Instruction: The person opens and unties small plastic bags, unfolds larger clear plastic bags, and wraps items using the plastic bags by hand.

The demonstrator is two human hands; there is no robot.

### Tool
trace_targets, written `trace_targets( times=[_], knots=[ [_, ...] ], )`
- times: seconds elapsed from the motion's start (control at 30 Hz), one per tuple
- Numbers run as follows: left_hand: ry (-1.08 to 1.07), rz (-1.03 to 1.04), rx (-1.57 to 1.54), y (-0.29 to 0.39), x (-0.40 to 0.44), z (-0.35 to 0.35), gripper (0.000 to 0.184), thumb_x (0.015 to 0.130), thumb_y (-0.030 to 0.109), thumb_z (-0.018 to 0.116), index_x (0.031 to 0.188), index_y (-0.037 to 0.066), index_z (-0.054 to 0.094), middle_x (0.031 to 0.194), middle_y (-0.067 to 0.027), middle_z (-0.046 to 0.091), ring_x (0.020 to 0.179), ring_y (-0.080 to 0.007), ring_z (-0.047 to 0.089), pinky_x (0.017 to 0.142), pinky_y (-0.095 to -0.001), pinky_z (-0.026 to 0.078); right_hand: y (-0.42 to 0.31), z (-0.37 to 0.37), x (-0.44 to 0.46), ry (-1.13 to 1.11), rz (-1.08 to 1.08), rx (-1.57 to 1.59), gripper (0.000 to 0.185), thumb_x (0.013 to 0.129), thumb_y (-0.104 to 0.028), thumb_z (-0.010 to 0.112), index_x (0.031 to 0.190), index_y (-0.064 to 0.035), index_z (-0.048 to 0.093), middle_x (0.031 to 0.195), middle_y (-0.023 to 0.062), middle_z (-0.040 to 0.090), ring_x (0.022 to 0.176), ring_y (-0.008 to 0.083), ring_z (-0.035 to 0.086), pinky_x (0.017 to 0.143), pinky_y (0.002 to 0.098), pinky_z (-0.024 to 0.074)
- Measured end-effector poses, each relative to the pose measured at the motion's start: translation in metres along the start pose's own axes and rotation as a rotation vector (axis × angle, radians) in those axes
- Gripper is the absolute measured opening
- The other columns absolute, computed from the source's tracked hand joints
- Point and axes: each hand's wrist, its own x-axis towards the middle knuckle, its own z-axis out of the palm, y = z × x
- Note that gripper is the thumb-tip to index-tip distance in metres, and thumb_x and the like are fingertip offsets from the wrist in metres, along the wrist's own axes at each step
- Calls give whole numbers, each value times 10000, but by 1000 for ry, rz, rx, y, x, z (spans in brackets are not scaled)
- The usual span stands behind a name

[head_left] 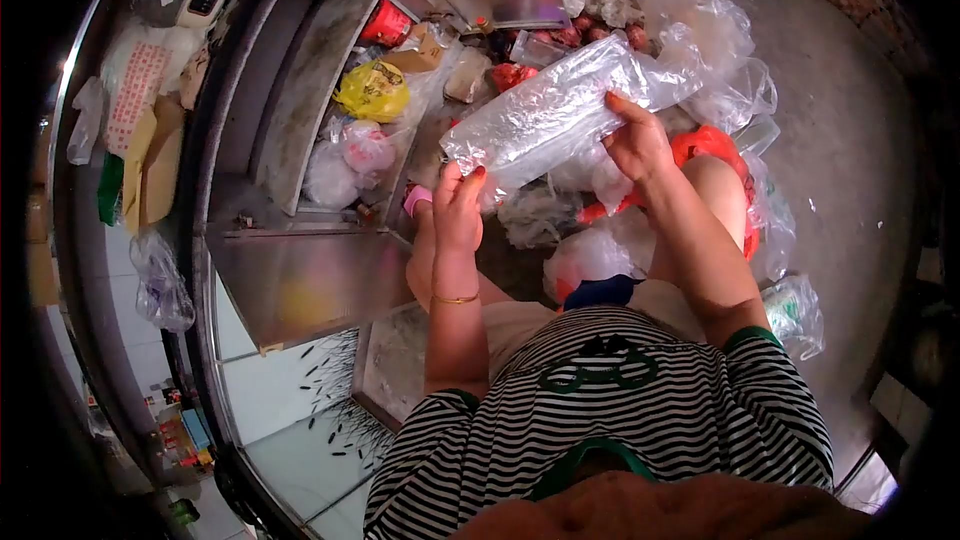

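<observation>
I've got a shiny, crinkled plastic bag here: left hand gripping one end, right hand clasping its near edge!

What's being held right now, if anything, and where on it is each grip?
A long, crinkled strip of shiny clear plastic: the left grip is at its lower-left end, the right grip at its lower edge, toward the right.
</observation>
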Motion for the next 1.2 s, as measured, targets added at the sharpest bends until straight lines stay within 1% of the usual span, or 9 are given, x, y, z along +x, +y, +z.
trace_targets(
  times=[0.17,0.2,0.3,0.4,0.5,0.73,0.9,1.07,1.2],
  knots=[
    [36,-27,-17,-1,7,-12,243,825,56,467,1052,19,545,1028,-81,580,852,-173,577,625,-317,492,-8,1,-2,2,-5,39,214,808,-81,540,1007,-3,557,1015,103,592,997,247,531,918,354,388],
    [39,-42,-30,2,7,-11,247,817,52,472,1050,20,548,1025,-83,582,843,-172,577,620,-324,493,-8,6,-2,45,-30,21,196,799,-75,533,980,-3,557,929,96,587,808,204,555,735,286,455],
    [112,27,-108,11,3,3,236,803,65,485,1029,33,547,985,-79,590,774,-174,579,579,-326,471,-11,-15,6,-73,9,15,148,794,-73,529,919,4,553,770,63,533,583,131,471,483,206,385],
    [175,-107,-245,28,-5,19,191,801,66,474,979,45,539,925,-79,591,696,-180,553,545,-317,430,-7,-6,4,158,16,152,81,800,-64,491,834,-2,530,644,30,432,477,109,316,401,215,264],
    [104,-106,-373,15,-2,8,150,799,63,461,935,55,524,885,-80,582,664,-195,523,528,-300,392,-7,-1,0,130,18,195,102,825,-46,426,786,14,499,640,24,413,486,85,343,379,174,259],
    [40,-132,-606,4,-2,15,203,794,125,490,978,49,534,971,-109,589,752,-257,545,651,-359,426,-17,-2,2,285,-41,398,280,854,-234,438,938,33,451,760,99,491,600,203,457,515,258,400],
    [-220,53,-512,-4,-9,42,356,810,228,493,1077,-3,532,1075,-184,571,967,-314,557,852,-409,422,9,11,-23,-172,110,95,631,807,-572,444,1103,-15,424,1001,147,557,874,241,562,713,336,444],
    [-178,128,11,-26,-19,43,308,842,139,453,1081,-31,547,1052,-137,589,913,-208,567,845,-301,414,34,1,-19,-294,285,-39,509,824,-488,468,1120,-73,460,1052,76,559,910,211,552,758,342,426],
    [-347,158,518,-12,-35,47,302,823,33,452,1107,-22,543,1071,-106,594,976,-192,557,836,-283,424,33,-3,-15,-129,204,-241,321,826,-241,501,1091,-59,496,1017,78,583,911,210,560,813,342,436]
  ],
)
